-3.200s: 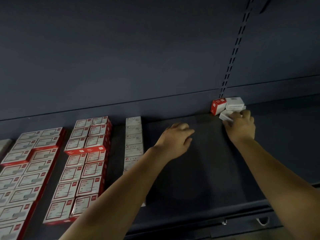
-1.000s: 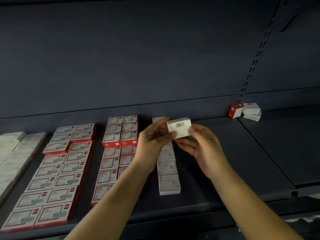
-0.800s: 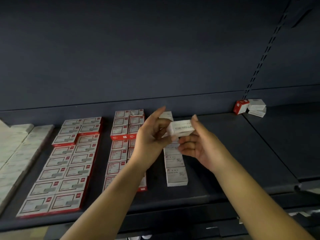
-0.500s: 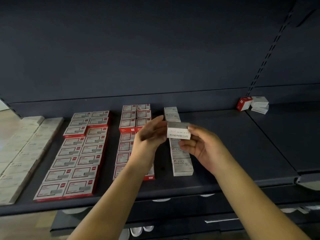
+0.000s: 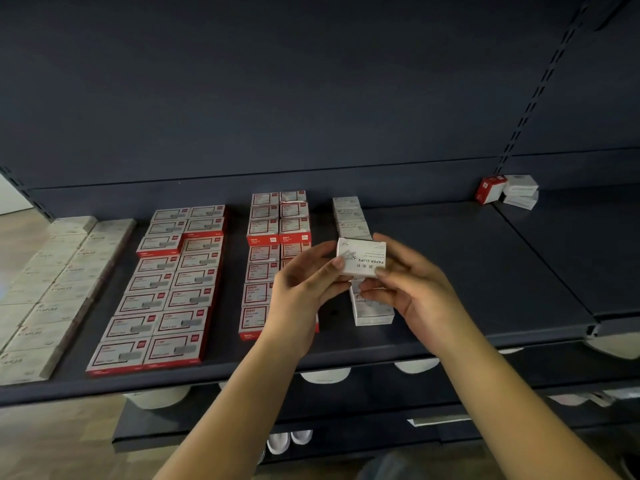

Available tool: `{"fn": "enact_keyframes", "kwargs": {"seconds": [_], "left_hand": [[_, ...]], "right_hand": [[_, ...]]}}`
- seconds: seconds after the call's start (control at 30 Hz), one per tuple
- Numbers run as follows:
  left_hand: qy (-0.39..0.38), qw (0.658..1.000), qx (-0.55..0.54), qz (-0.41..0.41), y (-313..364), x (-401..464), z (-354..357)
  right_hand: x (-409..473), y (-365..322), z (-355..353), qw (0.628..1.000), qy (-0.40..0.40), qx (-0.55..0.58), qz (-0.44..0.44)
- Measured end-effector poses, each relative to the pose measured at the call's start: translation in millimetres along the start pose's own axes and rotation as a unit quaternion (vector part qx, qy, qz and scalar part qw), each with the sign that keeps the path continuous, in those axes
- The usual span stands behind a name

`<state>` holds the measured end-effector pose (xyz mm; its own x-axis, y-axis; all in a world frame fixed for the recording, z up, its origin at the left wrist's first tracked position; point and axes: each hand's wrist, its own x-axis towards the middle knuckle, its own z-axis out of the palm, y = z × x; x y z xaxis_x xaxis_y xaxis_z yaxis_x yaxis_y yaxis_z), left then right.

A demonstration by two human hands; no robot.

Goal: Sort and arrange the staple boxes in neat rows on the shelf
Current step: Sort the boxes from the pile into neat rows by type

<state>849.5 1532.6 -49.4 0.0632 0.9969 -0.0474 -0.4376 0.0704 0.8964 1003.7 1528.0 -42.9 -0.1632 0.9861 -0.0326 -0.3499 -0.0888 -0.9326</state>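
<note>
While both hands meet at frame centre, left hand [image 5: 304, 289] pinches left edge of small white cardboard box printed "PAPER CLIPS" [image 5: 362, 257], fingers curled narrow. Right hand [image 5: 412, 289] grips box's right lower edge, fingers bent under. Box held above single-file row of white boxes [image 5: 349, 216] on dark shelf [image 5: 467, 271].

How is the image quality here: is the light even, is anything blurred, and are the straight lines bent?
Head view: the light is dim, and the shelf and back wall are dark; the white box held by the left hand and right hand is sharp, its print readable; the beige boxes at far left look soft; the shelf's edge bows from the wide-angle lens.
</note>
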Motion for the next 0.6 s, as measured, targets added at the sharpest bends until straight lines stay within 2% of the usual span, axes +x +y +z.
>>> {"fn": "enact_keyframes", "kwargs": {"seconds": [0.13,0.27,0.33,0.47,0.6], "left_hand": [[0.03,1.0,-0.005,0.002,-3.2,5.1,5.1],[0.027,0.999,0.024,-0.002,2.4,19.0,13.5],[0.005,0.999,0.034,-0.008,5.4,25.3,19.5],[-0.023,0.995,0.089,-0.039,4.1,40.7,34.4],[-0.057,0.986,0.143,-0.059,-4.5,54.7,52.4]], "right_hand": [[-3.0,0.0,-5.0,0.999,0.005,-0.037,-0.014],[3.9,-4.8,-19.6,0.976,0.046,-0.203,-0.069],[8.4,-9.7,-27.7,0.961,0.021,-0.259,-0.1],[19.9,-21.5,-47.3,0.883,-0.042,-0.412,-0.22],[29.3,-27.6,-66.5,0.822,-0.085,-0.503,-0.252]]}}
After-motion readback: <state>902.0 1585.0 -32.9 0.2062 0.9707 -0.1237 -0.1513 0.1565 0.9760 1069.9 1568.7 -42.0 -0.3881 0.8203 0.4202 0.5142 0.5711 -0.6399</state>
